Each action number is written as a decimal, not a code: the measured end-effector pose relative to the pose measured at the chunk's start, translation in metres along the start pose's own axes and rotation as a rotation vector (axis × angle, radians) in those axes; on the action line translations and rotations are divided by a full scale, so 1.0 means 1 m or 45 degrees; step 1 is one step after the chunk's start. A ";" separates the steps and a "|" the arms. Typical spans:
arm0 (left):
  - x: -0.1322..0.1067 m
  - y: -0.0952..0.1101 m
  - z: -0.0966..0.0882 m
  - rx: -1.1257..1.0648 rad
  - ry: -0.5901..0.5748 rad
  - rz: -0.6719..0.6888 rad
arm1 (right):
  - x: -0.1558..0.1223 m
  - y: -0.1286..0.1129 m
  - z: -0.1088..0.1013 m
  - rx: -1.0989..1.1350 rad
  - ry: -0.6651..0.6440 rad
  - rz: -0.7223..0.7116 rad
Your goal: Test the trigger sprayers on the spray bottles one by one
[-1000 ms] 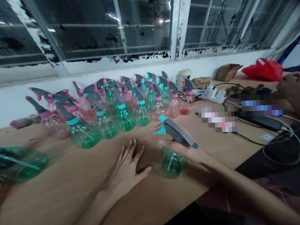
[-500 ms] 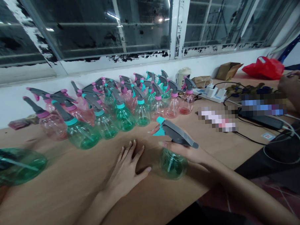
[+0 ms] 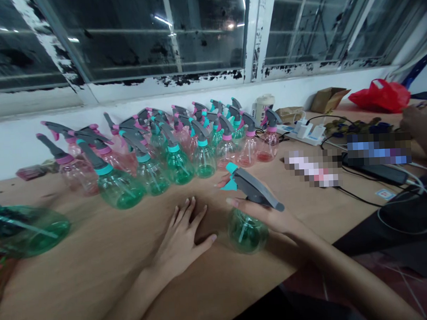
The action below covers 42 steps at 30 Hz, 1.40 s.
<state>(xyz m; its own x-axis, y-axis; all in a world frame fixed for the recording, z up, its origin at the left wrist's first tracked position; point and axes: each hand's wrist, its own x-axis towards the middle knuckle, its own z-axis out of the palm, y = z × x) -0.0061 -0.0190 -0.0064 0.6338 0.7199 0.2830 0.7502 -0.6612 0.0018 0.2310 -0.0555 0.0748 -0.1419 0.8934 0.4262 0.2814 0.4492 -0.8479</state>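
My right hand (image 3: 263,213) is wrapped round the neck of a green spray bottle (image 3: 247,235), just below its grey and turquoise trigger head. The bottle stands about upright, and its neck is hidden by my fingers. To the left of it, my left hand (image 3: 183,244) lies with spread fingers on the brown table (image 3: 108,273), holding nothing. Behind both hands, several green spray bottles (image 3: 180,166) and pink spray bottles (image 3: 250,151) stand crowded together, with a little liquid in those at the front. Another green bottle (image 3: 32,231) is at the left edge, partly cut off.
A white power strip (image 3: 306,133) with plugs and cables lies at the right, near a black adapter (image 3: 375,169). Further back are a white cup (image 3: 264,108), a brown paper bag (image 3: 329,99) and a red plastic bag (image 3: 380,97). Another person's hand (image 3: 422,122) shows at the right edge.
The view has shifted slightly, so the background sits a little further right. Both hands keep their poses, and the right one still grips the green spray bottle.
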 end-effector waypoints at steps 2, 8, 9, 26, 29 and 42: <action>0.000 0.001 -0.001 0.005 -0.004 0.001 | 0.000 -0.002 0.000 0.065 -0.007 0.007; 0.001 0.003 -0.004 0.003 -0.040 -0.011 | -0.001 -0.002 0.000 0.021 0.027 0.031; 0.001 0.003 -0.004 0.002 -0.040 -0.013 | -0.001 -0.002 0.000 0.015 0.026 0.039; 0.002 0.003 -0.006 0.020 -0.066 -0.022 | -0.002 -0.006 0.004 0.160 -0.032 0.017; 0.003 0.004 -0.006 0.020 -0.071 -0.029 | -0.002 -0.006 0.004 0.160 -0.023 -0.017; 0.002 0.002 -0.004 -0.023 -0.055 -0.020 | -0.001 -0.003 0.004 0.030 -0.011 -0.002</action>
<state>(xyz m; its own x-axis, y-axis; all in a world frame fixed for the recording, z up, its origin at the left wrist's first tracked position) -0.0038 -0.0196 -0.0019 0.6299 0.7385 0.2407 0.7569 -0.6531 0.0230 0.2269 -0.0580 0.0755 -0.1508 0.8926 0.4248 0.2588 0.4504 -0.8545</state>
